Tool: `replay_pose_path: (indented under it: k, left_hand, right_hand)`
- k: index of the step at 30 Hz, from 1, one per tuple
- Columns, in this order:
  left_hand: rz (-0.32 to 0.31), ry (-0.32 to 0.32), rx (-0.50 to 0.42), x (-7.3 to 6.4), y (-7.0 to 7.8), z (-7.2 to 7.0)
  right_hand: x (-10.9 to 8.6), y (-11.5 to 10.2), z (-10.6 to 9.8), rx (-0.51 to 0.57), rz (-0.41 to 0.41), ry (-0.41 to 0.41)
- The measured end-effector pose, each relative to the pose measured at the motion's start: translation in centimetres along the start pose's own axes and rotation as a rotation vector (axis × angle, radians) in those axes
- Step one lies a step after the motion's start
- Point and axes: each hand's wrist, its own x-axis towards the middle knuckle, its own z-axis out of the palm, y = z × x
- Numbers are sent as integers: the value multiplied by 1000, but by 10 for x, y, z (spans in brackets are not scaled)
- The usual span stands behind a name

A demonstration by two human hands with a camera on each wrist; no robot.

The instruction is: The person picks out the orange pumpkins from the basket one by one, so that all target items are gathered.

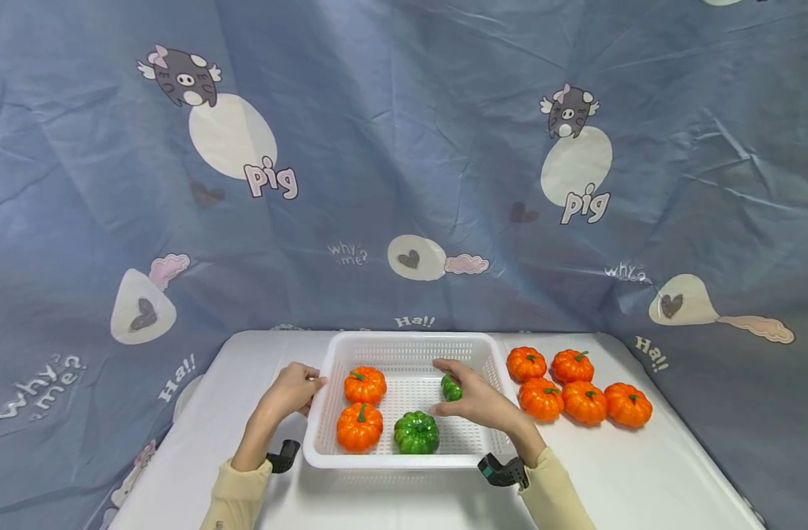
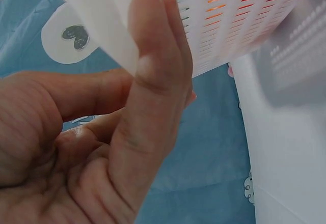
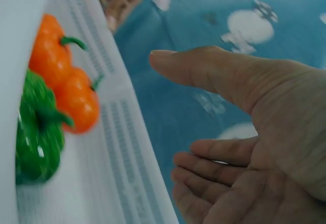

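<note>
A white perforated plastic basket stands on the table. My left hand grips its left rim; in the left wrist view the fingers lie against the rim and outer wall. Inside the basket are two orange pumpkins, one behind and one in front, and a green pumpkin. A second green pumpkin is partly hidden by my right hand, which hovers over the basket's right part. In the right wrist view its thumb and fingers are spread with nothing between them.
To the right of the basket, several orange pumpkins sit close together on the white table. A blue printed cloth hangs behind and around the table.
</note>
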Motion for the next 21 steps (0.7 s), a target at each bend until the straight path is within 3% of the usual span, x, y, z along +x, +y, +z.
replay_pose_path:
  k: [9, 15, 21]
  left_hand:
    - [-2, 6, -5, 2, -2, 0]
    - [-14, 6, -18, 2, -2, 0]
    - [-16, -1, -27, 4, -3, 1]
  right_hand:
    - [37, -22, 29, -195, -55, -190]
    - [57, -32, 49, -303, -58, -364]
    - [70, -40, 67, -363, -37, -471]
